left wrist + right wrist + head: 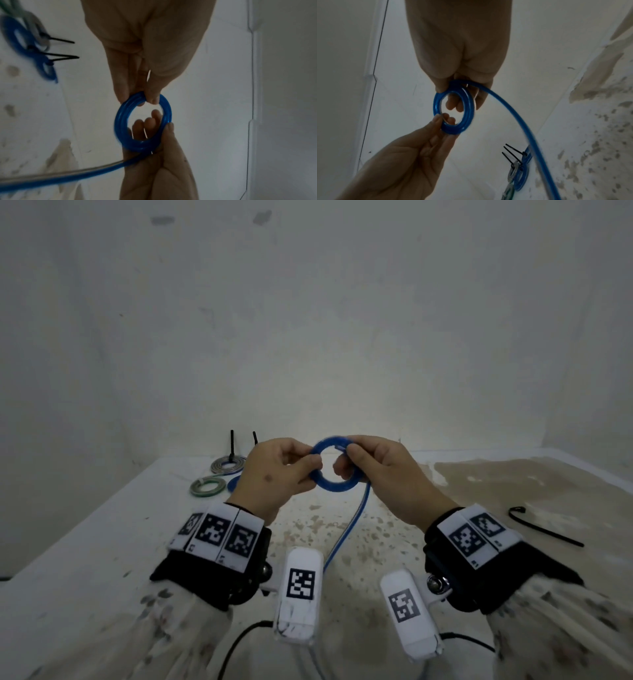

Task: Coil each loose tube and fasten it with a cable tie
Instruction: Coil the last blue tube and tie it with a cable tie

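Blue tube (334, 465) wound into small ring of several turns, held up off the surface (479, 508) between both hands, at mid-frame in head view. Left hand (274, 474) pinching ring's left side, thumb on one face & fingers (120, 86) curled behind the other; same grip seen from left wrist cam, thumb tip and forefinger closed on top of the coil (142, 121). Right hand (383, 474) gripping ring's right side, thumb over outer edge, fingers (452, 104) curled through the hole, tips visible inside it in right wrist view. Both grips closed on tube, nothing else held.

Loose tail of tube leaves the ring below right fingers, hangs down and runs back twd the person across the surface, passing between the two wrists. In right wrist view tail (513, 119) arcs away from under the fingers to lower right.

Beyond & left of left fingers: tied coils lying flat on the surface — grey coil (227, 464) furthest, green coil (207, 487) nearer, another blue coil (233, 484) partly hidden behind left hand. Black tie ends (232, 445) sticking up from that group; exact count of coils hard to tell from head view.

Right of right fingers, well apart: one loose black cable tie (544, 527) lying on the surface, head end curled.

Surface white, stained brown/speckled on right half & under the hands. Plain wall (308, 320) behind.
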